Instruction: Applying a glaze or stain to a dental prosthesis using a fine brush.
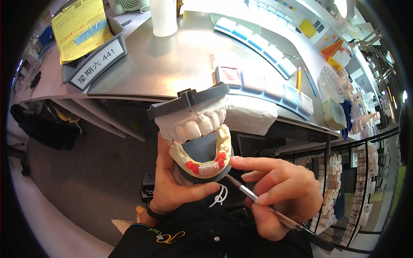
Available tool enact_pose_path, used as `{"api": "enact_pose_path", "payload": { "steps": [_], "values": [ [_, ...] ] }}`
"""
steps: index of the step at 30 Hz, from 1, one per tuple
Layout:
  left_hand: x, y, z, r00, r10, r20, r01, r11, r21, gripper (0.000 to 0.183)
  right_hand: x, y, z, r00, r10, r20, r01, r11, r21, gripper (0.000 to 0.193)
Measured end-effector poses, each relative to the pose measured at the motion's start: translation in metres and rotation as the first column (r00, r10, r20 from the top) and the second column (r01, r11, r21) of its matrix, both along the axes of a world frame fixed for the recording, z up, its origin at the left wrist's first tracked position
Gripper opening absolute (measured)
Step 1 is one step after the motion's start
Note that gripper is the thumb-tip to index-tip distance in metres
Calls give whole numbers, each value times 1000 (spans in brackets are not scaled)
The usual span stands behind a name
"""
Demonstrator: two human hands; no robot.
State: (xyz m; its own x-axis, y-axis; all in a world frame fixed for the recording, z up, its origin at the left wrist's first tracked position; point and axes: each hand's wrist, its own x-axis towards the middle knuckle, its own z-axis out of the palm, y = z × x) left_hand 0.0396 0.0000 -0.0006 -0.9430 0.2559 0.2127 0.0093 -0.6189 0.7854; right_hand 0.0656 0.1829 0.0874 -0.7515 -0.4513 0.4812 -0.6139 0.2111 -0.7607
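Observation:
In my left hand point(172, 191) is a hinged dental model, gripped from below and the side, my thumb along its front base. The white upper cast point(193, 122) has a dark grey mounting plate point(189, 99) and is tilted open above the cream lower cast point(180, 151). Red wax-like teeth point(192, 167) sit on both sides of the lower arch, with a pale pinkish section point(209, 169) between them. My right hand point(286, 185) pinches a brush point(248, 193), its brown bristles beside the lower base. My right index fingertip is at the lower cast's side, apparently touching it.
A metal-topped bench point(142, 56) lies beyond the model. On it are a grey bin point(120, 45) with yellow papers point(81, 30), a white cup point(164, 19), lidded material trays point(262, 84) and a pencil point(299, 77). A black wire rack point(322, 189) with small jars stands at right.

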Motion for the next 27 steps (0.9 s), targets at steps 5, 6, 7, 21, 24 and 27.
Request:
{"api": "enact_pose_path", "payload": {
  "steps": [5, 6, 7, 21, 24, 27],
  "values": [
    [-5, 7, 5, 994, -75, 78, 61, 985, 162, 103, -4, 28, -1, 788, -601, -133, 581, 797, -163, 16],
    [-5, 6, 1, 991, -95, 89, 82, 987, 138, 102, -16, 39, -6, 710, -698, -95, 680, 714, -166, 16],
    [-4, 1, 1, 988, -115, 99, 103, 987, 121, 102, -26, 45, -5, 620, -782, -65, 767, 621, -160, 18],
    [-6, -5, 20, 854, -450, 262, 288, 827, 483, 65, -53, 212, -17, 306, -943, -129, 948, 314, -48, 14],
    [-8, -5, 21, 793, -523, 312, 294, 777, 557, 56, -66, 261, -20, 351, -932, -90, 936, 350, 29, 19],
    [-7, -3, 24, 792, -512, 332, 244, 764, 597, 46, -75, 311, -27, 311, -948, -64, 948, 305, 92, 26]
  ]
}}
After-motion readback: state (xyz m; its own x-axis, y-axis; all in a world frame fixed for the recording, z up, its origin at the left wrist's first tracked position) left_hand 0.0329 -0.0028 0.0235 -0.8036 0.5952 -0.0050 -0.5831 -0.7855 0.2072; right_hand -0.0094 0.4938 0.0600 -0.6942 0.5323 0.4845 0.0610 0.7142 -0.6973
